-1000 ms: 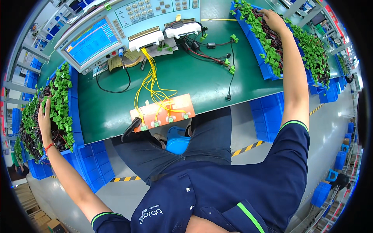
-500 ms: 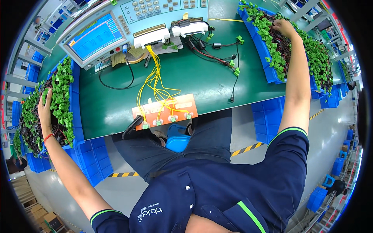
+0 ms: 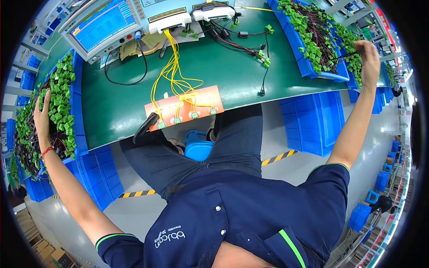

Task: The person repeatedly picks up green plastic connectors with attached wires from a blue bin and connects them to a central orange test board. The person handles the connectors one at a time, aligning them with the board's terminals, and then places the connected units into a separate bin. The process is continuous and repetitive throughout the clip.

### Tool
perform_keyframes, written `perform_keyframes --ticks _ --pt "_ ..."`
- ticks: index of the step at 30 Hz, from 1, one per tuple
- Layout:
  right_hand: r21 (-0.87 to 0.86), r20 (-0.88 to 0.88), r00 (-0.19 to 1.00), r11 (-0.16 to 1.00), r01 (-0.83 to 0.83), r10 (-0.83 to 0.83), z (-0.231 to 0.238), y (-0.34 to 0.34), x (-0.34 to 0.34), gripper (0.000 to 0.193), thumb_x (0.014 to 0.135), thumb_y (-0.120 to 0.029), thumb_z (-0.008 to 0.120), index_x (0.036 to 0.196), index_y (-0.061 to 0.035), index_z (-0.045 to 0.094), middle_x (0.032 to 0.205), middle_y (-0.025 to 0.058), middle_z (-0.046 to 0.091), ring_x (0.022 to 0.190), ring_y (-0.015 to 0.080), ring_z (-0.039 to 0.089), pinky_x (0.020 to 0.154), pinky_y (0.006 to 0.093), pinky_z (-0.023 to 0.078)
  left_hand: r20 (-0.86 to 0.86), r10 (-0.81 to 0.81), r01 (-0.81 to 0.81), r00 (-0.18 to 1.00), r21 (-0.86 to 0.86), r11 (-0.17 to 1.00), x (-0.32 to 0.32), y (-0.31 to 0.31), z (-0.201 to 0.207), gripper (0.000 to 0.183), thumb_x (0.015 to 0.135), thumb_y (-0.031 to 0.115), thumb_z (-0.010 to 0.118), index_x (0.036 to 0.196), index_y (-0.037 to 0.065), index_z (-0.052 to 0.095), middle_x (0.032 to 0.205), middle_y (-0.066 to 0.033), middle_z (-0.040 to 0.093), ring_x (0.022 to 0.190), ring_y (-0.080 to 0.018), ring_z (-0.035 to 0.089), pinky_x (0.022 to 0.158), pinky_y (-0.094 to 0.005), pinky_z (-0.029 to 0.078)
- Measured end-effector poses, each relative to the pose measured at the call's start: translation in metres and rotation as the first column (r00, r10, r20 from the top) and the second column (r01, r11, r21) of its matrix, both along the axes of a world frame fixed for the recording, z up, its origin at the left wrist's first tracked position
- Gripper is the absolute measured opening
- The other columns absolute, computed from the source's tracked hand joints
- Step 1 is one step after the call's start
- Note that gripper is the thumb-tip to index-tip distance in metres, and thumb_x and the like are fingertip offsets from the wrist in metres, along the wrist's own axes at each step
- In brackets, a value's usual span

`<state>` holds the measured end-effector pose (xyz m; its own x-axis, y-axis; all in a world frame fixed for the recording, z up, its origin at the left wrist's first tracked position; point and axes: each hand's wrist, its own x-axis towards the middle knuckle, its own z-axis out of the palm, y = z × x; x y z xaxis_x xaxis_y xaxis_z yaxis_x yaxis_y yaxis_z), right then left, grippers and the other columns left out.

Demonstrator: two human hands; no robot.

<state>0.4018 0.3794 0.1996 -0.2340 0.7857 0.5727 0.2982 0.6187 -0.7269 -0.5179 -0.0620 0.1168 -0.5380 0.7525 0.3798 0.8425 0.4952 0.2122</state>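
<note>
At the far left, my left hand [image 3: 42, 118] rests on a heap of dark cables with green connectors [image 3: 61, 105] in a blue bin [image 3: 78, 89]. Its visible fingers are stretched out and apart. My right hand [image 3: 369, 60] is raised beyond the right-hand blue bin [image 3: 305, 67], its fingers closed on a dark cable [image 3: 348, 56] that runs back toward the bin's pile of cables [image 3: 315, 33]. Whatever is at the cable's far end is hard to make out.
An orange board [image 3: 183, 107] with green sockets and yellow wires [image 3: 172, 71] lies at the green table's [image 3: 223, 67] front edge. Behind it stands a tester with a lit screen [image 3: 105, 24]. Black cables [image 3: 243, 35] lie right of centre; blue crates [image 3: 310, 123] stand below.
My right hand has come out of the right bin and moved right, drawing a dark cable with it. My left hand stays on the left heap. The whole view has shifted slightly.
</note>
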Motion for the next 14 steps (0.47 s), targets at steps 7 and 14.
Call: perform_keyframes --ticks 7,14 --pt "-0.022 -0.348 0.886 0.942 -0.335 0.307 0.020 -0.129 -0.098 0.027 0.107 -0.019 0.044 0.112 0.0040 0.056 0.082 0.0072 0.055 0.070 0.0161 0.052 0.066 0.0314 0.044 -0.118 -0.035 0.071 0.992 0.323 0.944 0.099 -0.006 0.042 0.048 0.098 0.036 0.062 0.136 0.006 0.060 0.134 -0.0121 0.061 0.128 -0.0230 0.054 0.110 -0.0380 0.037" --pt "-0.441 -0.229 0.834 0.710 -0.549 0.503 -0.135 -0.264 -0.230 0.010 0.102 -0.007 0.053 0.104 0.0019 0.058 0.071 0.0044 0.060 0.058 0.0060 0.054 0.055 0.0214 0.045 0.087 -0.395 0.346 0.915 0.336 0.876 0.354 -0.001 0.000 0.015 0.095 0.007 0.062 0.105 0.003 0.072 0.103 -0.0115 0.072 0.097 -0.0223 0.066 0.090 -0.0347 0.049"
